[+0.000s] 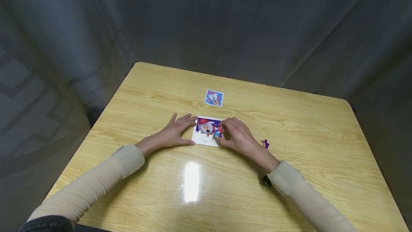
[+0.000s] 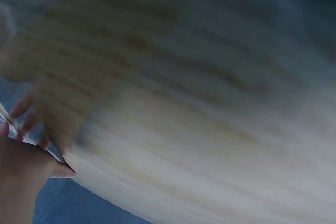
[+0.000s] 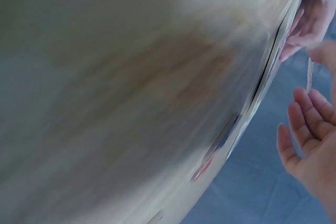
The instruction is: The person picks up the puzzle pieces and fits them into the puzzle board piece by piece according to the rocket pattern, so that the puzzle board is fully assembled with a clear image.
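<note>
On the table lies a white-bordered jigsaw puzzle tray (image 1: 206,141), its upper part filled with a picture of a grey round character in a red cap on purple. My left hand (image 1: 175,131) touches the tray's left edge, thumb at the lower corner and forefinger at the upper one, the fingers spread. Between thumb and forefinger, my right hand (image 1: 237,134) pinches a colourful puzzle piece (image 1: 217,133) over the tray's right side. The right wrist view shows this puzzle piece (image 3: 310,75) edge-on, raised off the tray, with the other fingers loosely bent.
A loose purple and orange puzzle piece (image 1: 265,143) lies right of the right forearm. Beyond the tray is a small square picture card (image 1: 214,98) with a similar character. The wooden table (image 1: 305,124) ends near grey curtains (image 1: 206,28).
</note>
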`<act>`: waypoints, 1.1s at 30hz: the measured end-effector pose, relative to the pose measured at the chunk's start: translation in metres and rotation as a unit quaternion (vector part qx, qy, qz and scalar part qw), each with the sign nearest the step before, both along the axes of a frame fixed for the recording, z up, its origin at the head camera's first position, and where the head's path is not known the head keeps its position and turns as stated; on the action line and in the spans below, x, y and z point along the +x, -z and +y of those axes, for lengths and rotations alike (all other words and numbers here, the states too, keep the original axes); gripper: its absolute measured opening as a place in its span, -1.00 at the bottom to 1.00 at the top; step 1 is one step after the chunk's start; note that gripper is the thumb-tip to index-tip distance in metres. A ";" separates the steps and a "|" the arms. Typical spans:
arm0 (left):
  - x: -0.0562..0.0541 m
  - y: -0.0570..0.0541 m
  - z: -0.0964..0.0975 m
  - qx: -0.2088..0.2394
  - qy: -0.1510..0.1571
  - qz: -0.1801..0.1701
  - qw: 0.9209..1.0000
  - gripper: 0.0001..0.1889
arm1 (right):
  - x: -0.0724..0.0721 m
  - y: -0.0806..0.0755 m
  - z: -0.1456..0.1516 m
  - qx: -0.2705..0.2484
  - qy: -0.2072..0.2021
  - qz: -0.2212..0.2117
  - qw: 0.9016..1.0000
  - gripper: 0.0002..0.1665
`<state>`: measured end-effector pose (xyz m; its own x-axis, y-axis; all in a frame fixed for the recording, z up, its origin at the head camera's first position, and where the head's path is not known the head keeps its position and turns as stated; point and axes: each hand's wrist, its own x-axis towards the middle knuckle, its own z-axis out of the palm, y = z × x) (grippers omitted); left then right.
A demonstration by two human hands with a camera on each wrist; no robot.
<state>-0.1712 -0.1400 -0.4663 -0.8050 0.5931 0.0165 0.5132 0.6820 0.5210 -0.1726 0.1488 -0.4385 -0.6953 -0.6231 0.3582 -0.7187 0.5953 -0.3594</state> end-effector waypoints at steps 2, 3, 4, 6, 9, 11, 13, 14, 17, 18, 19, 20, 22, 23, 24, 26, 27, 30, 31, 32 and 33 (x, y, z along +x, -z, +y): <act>0.000 0.000 0.000 -0.002 -0.001 0.000 1.000 -0.26 | 0.000 -0.001 -0.006 0.004 -0.002 -0.006 1.000 -0.45; 0.000 0.000 0.000 -0.002 -0.001 0.000 1.000 -0.26 | 0.000 -0.001 -0.008 0.004 -0.004 -0.009 1.000 -0.45; 0.000 0.000 0.000 -0.001 -0.001 -0.001 1.000 -0.26 | 0.000 -0.001 -0.012 0.006 -0.006 -0.013 1.000 -0.46; 0.000 0.000 0.000 0.000 0.000 -0.003 1.000 -0.26 | 0.001 -0.002 -0.018 0.007 -0.014 -0.018 1.000 -0.48; 0.000 0.000 0.000 -0.001 0.001 -0.005 1.000 -0.26 | 0.001 -0.002 -0.027 0.011 -0.026 -0.017 0.999 -0.49; 0.000 0.000 0.000 0.000 0.001 -0.007 1.000 -0.26 | 0.001 -0.002 -0.032 0.016 -0.033 -0.016 0.999 -0.49; -0.001 0.000 0.000 0.000 0.001 -0.007 1.000 -0.25 | 0.002 -0.002 -0.036 0.023 -0.038 -0.018 0.999 -0.48; -0.001 0.000 0.000 0.000 0.002 -0.007 1.000 -0.25 | 0.002 -0.002 -0.038 0.028 -0.039 -0.019 0.999 -0.47; -0.001 0.000 0.000 0.002 0.003 -0.006 1.000 -0.25 | 0.002 -0.002 -0.043 0.039 -0.043 -0.031 0.998 -0.47; -0.001 0.000 -0.001 0.002 0.002 -0.006 1.000 -0.25 | 0.002 -0.001 -0.044 0.042 -0.043 -0.035 0.998 -0.47; -0.001 0.000 -0.001 0.002 0.003 -0.006 1.000 -0.25 | 0.002 -0.001 -0.045 0.045 -0.043 -0.038 0.997 -0.48; -0.001 0.000 -0.001 0.002 0.003 -0.006 1.000 -0.25 | 0.002 -0.001 -0.046 0.047 -0.043 -0.042 0.997 -0.49; -0.001 0.001 -0.001 0.003 0.003 -0.006 1.000 -0.25 | 0.001 0.000 -0.048 0.046 -0.045 -0.047 0.997 -0.50; -0.002 0.001 -0.001 0.004 0.003 -0.006 1.000 -0.25 | 0.001 0.000 -0.049 0.045 -0.047 -0.049 0.997 -0.50; -0.002 0.001 -0.001 0.005 0.003 -0.006 1.000 -0.26 | 0.001 0.001 -0.050 0.043 -0.048 -0.052 0.997 -0.51; -0.001 0.001 -0.001 0.006 0.003 -0.006 1.000 -0.26 | 0.001 0.002 -0.052 0.040 -0.051 -0.056 0.996 -0.51; -0.001 0.001 -0.001 0.006 0.003 -0.007 1.000 -0.27 | 0.001 0.002 -0.053 0.039 -0.052 -0.057 0.996 -0.51; -0.001 0.001 -0.001 0.005 0.004 -0.007 1.000 -0.26 | -0.001 0.004 -0.055 0.039 -0.052 -0.060 0.996 -0.52; -0.002 0.001 -0.001 0.005 0.004 -0.008 1.000 -0.26 | -0.001 0.004 -0.056 0.040 -0.051 -0.061 0.996 -0.52; -0.002 0.001 -0.001 0.005 0.004 -0.008 1.000 -0.26 | -0.002 0.005 -0.056 0.041 -0.050 -0.061 0.996 -0.52; -0.002 0.001 -0.001 0.005 0.005 -0.008 1.000 -0.26 | -0.003 0.006 -0.056 0.041 -0.049 -0.062 0.996 -0.53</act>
<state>-0.1729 -0.1411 -0.4676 -0.7997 0.6003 0.0098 0.5107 0.6716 0.5367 -0.1752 0.0925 -0.4445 -0.6649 -0.7140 0.2192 -0.7283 0.5547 -0.4024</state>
